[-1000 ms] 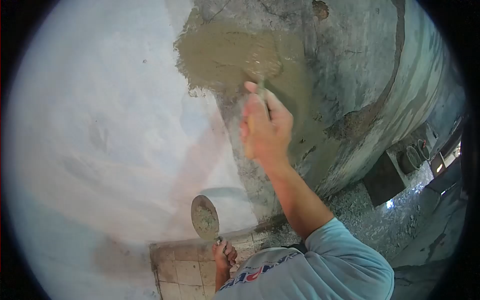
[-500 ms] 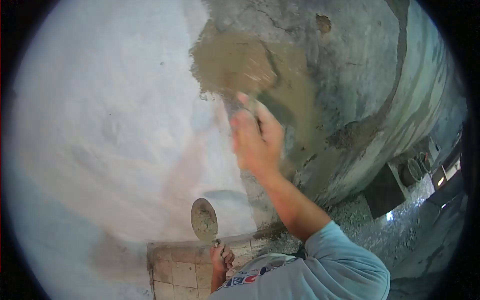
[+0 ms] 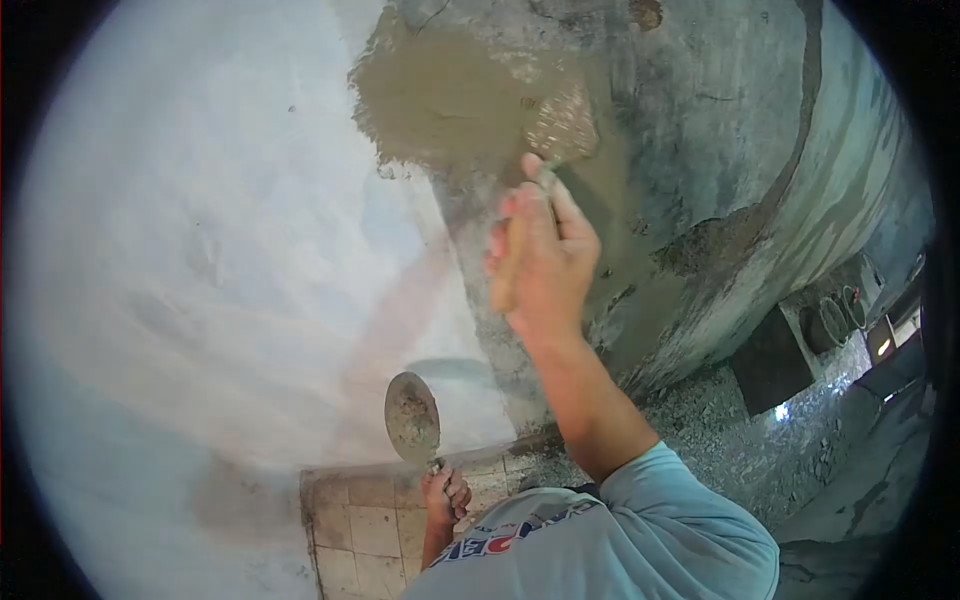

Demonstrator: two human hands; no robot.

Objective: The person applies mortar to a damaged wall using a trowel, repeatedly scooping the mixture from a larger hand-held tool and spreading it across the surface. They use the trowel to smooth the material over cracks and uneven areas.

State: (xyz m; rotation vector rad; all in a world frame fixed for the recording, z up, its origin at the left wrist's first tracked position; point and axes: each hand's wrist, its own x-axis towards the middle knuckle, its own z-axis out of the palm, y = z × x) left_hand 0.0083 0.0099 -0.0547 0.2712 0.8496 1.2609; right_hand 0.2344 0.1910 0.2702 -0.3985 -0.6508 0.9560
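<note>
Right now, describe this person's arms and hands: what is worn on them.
The right hand and left hand are bare, no gloves. The right forearm is bare up to a light blue short sleeve. Red and blue lettering crosses the shirt.

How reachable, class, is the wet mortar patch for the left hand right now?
Probably not: the left hand sits low, holding a round trowel, far below the mortar patch.

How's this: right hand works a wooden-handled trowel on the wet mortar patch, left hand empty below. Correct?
No. Head view: the left hand is not empty, it holds a loaded second trowel. The right hand does work its wooden-handled trowel on the wet mortar patch.
</note>
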